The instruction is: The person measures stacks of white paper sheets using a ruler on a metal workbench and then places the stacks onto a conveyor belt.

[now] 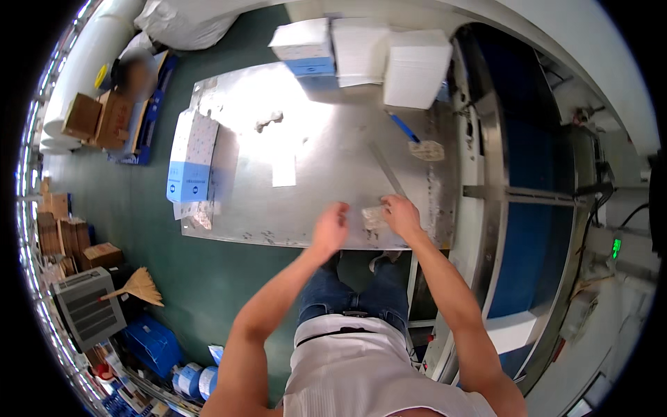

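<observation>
My left hand (331, 228) hovers over the near edge of the steel table (257, 208); motion blurs its fingers, and I cannot tell what they hold, if anything. To its right, my right hand (401, 215) has its fingers pinched together beside a pale, crumpled patch (374, 218) on the tabletop. What lies between those fingers is too small to make out. A thin, flat metal strip like a ruler (386, 169) runs from the table's middle toward my right fingertips; whether they touch it is unclear. A blue pen-like tool (401, 128) lies farther back, by another pale patch (426, 151).
A white-and-blue carton (191, 156) stands at the table's left edge. White boxes (417, 68) line the back. A white card (283, 171) and a small crumpled piece (269, 121) lie mid-table. A blue conveyor belt (529, 257) runs along the right.
</observation>
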Motion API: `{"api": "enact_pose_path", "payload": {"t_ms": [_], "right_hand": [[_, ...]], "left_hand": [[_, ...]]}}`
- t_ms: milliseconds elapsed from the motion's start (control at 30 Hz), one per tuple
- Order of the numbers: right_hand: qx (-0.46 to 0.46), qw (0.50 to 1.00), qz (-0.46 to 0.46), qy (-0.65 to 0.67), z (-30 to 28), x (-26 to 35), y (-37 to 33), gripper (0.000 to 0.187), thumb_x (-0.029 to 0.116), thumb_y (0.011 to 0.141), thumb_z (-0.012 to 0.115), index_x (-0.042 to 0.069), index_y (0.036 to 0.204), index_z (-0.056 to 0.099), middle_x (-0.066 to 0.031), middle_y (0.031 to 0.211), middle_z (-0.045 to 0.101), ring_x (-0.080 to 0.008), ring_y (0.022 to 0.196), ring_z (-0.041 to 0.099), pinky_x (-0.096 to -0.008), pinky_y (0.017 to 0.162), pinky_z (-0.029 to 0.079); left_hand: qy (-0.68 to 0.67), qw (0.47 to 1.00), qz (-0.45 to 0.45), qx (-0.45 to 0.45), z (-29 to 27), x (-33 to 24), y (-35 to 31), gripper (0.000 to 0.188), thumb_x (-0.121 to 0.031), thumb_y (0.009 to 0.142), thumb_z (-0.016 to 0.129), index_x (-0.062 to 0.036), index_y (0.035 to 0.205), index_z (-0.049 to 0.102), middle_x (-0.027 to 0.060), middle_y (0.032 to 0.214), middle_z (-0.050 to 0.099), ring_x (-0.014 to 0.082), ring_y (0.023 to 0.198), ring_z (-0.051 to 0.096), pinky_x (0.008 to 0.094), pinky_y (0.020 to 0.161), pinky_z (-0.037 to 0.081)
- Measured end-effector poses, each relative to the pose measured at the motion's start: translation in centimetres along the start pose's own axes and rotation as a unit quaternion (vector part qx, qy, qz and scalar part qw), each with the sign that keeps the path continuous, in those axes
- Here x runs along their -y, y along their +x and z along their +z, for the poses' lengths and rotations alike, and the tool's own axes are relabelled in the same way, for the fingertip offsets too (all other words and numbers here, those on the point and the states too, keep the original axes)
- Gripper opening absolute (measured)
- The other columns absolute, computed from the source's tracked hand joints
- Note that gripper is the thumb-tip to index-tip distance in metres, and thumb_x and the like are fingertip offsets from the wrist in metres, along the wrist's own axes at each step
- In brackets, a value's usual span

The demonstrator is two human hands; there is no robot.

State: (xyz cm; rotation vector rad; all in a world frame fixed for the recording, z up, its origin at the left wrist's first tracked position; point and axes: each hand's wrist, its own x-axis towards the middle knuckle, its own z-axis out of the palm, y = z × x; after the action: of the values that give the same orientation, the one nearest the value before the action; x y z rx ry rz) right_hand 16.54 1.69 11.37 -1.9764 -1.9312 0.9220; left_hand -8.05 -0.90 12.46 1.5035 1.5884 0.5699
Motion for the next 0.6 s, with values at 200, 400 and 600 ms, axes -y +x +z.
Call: {"api": "enact_pose_path", "payload": {"t_ms": [200, 400, 600], "right_hand": [[-0.103, 0.972, 0.189, -0.095, 6.1, -4.1, 5.6, 0.044, 0.029, 0.083, 0.080, 0.004, 0.118, 0.067, -0.0177, 0.118, 0.066, -0.0392, 0.114, 0.062, -0.0502, 0.100, 0.052], [-0.112, 0.971, 0.209, -0.024, 6.8, -5.7, 6.4, 0.041, 0.019, 0.077, 0.087, 0.000, 0.108, 0.069, -0.0161, 0.107, 0.068, -0.0315, 0.096, 0.068, -0.0408, 0.091, 0.056], [-0.109, 0.966, 0.235, -0.025, 6.7, -5.9, 7.1, 0.035, 0.019, 0.074, 0.089, -0.001, 0.098, 0.072, -0.0154, 0.099, 0.069, -0.0301, 0.088, 0.069, -0.0407, 0.083, 0.057]], "left_hand": [[0.139, 0.980, -0.032, -0.138, -10.7, 12.2, 7.9, 0.023, -0.010, 0.090, 0.074, -0.0025, 0.109, 0.063, 0.0168, 0.105, 0.065, 0.0388, 0.102, 0.063, 0.0482, 0.087, 0.052], [0.199, 0.970, -0.022, -0.138, -12.4, 14.9, 12.7, 0.034, -0.035, 0.082, 0.086, -0.0085, 0.094, 0.068, 0.0090, 0.104, 0.063, 0.0298, 0.102, 0.061, 0.0432, 0.086, 0.046], [0.219, 0.964, -0.072, -0.128, -11.3, 15.9, 13.1, 0.028, -0.031, 0.083, 0.085, -0.0104, 0.095, 0.070, 0.0069, 0.105, 0.063, 0.0288, 0.108, 0.058, 0.0460, 0.092, 0.042]]}}
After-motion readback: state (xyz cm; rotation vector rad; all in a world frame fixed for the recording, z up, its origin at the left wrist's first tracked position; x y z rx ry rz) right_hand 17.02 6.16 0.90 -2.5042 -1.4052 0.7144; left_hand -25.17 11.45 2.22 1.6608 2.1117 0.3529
